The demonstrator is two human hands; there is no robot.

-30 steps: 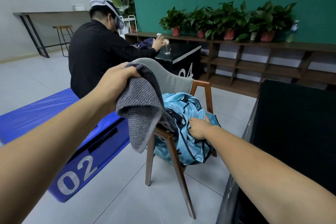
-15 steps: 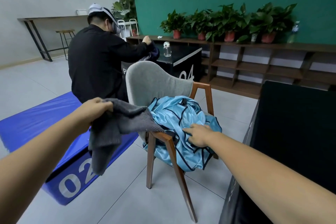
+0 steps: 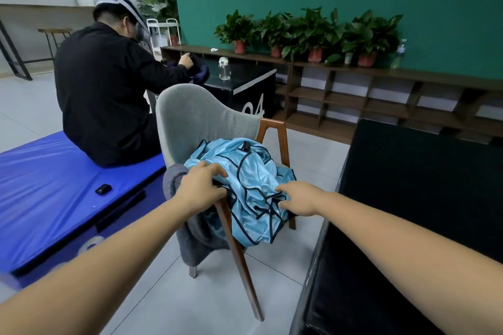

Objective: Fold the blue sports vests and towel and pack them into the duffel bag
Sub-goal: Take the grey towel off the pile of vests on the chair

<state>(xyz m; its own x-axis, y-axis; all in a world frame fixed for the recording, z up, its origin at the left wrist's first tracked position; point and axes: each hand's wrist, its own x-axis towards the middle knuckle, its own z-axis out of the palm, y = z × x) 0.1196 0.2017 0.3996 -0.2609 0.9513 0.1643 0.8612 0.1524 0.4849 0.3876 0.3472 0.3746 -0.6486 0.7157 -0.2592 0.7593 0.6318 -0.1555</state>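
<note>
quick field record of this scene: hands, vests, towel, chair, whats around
chair: grey back, wooden frame
blue vests: crumpled heap on the chair seat, unfolded
towel: grey, hanging over the chair's side, left of the blue vests
left hand: grips the blue vests near the towel
right hand: grips the blue vests, front right
black table: right of the chair
duffel bag: not in view
other person: seated on blue mat

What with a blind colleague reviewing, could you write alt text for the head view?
The left hand grips blue vests piled on a chair, the right hand touching them. A grey towel hangs off the seat's left.
</note>
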